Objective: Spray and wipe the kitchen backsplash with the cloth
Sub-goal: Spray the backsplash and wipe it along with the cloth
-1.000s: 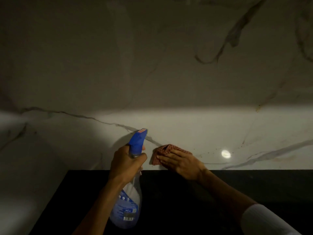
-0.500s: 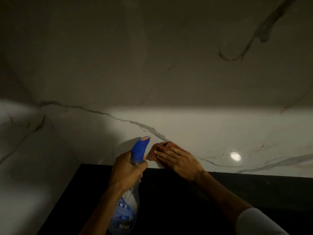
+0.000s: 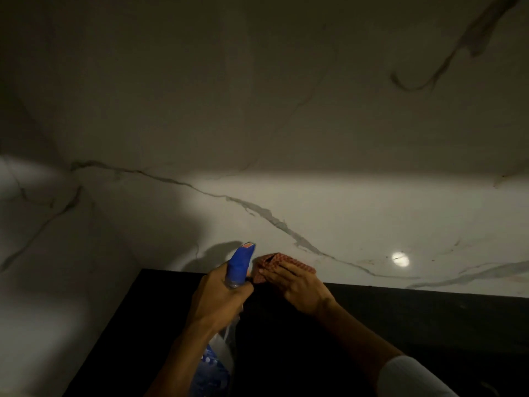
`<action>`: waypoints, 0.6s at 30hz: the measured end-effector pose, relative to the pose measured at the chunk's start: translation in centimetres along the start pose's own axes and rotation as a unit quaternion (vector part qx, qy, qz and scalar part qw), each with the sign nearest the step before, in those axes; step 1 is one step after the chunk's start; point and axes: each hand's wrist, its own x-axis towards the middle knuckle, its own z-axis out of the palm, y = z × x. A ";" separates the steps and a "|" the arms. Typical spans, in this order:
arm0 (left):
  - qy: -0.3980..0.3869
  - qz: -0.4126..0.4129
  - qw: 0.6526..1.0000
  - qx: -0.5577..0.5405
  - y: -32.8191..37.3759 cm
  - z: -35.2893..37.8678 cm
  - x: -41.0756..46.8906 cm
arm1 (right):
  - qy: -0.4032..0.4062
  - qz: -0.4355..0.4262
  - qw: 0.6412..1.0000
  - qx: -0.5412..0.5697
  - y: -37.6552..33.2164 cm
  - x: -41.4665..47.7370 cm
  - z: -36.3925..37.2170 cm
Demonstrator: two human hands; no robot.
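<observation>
Against the marble backsplash [image 3: 357, 219], the right hand [image 3: 297, 285] presses the checked cloth [image 3: 274, 260] with straight fingers; just left, the left hand [image 3: 220, 296] grips the spray bottle [image 3: 239, 266].

From my seat, the tabletop [image 3: 400, 325] runs across the bottom of the view, the backsplash [image 3: 315, 213] rises behind it, and a side wall [image 3: 43, 267] meets both on the left. Both hands sit close together over the tabletop's rear edge. The left hand [image 3: 220, 296] grips the spray bottle [image 3: 240, 263], its nozzle end up by the backsplash and its body hanging down toward me. Just to its right, the right hand [image 3: 297, 287] lies on the cloth [image 3: 272, 259], pressing it against the foot of the backsplash, beside the bottle's head.
</observation>
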 end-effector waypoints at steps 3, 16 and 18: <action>-0.010 -0.016 1.000 -0.002 -0.2 -0.1 -0.2 | -0.014 -0.016 0.999 -0.026 1.2 -1.9 1.0; -0.034 -0.015 0.999 0.020 0.0 1.2 -1.4 | 0.163 0.046 0.979 -0.112 6.4 -5.8 -1.3; -0.030 -0.015 0.999 0.011 0.0 1.5 -1.2 | 0.079 0.002 0.985 -0.156 6.2 -6.5 -0.4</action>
